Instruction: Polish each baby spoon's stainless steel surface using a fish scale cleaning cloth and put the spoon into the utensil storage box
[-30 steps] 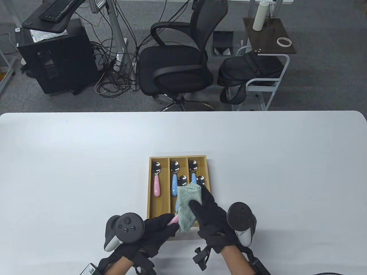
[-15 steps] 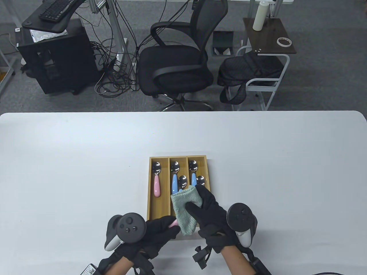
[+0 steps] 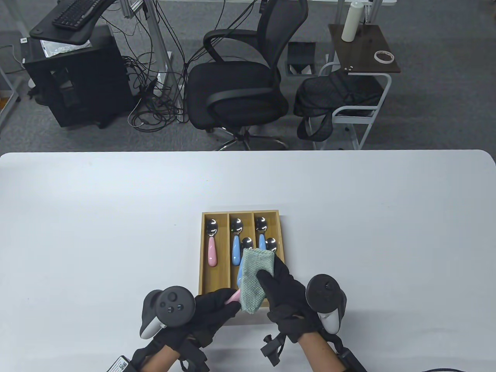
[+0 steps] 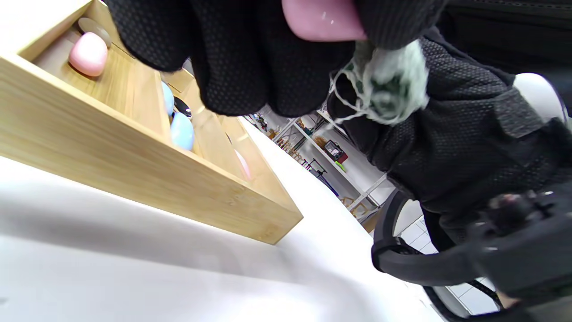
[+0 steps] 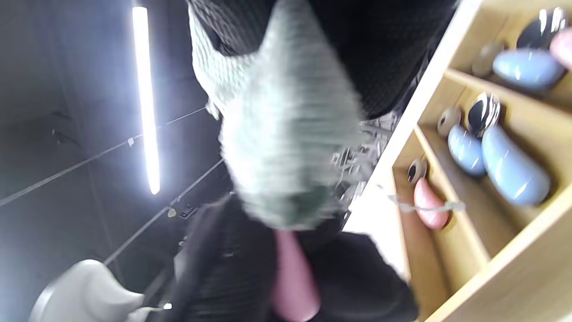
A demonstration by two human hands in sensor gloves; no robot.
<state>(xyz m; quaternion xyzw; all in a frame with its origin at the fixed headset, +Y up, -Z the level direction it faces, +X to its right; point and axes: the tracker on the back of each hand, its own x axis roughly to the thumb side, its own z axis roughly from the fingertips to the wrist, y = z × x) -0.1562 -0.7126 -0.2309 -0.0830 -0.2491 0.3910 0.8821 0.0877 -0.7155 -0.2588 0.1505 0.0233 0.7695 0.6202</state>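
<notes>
My left hand (image 3: 217,308) grips the pink handle of a baby spoon (image 3: 233,297) over the near end of the wooden storage box (image 3: 202,252). The same pink handle (image 4: 321,20) pokes out between my left fingers. The right hand (image 3: 279,285) holds the green fish scale cloth (image 3: 255,277) wrapped over that spoon's bowl, which is hidden. In the right wrist view the cloth (image 5: 286,147) covers the spoon above the pink handle (image 5: 292,279). Inside the box lie a pink-handled spoon (image 3: 211,248) in the left slot and blue-handled spoons (image 3: 235,248) in the middle and right slots.
The box sits on a white table (image 3: 97,232). Beyond the far edge stand a black office chair (image 3: 240,89) and a side stand with a dark bag (image 3: 341,97).
The right hand and cloth slid toward me along the spoon, then back away toward the box's far end. My left hand stayed put, still holding the pink handle.
</notes>
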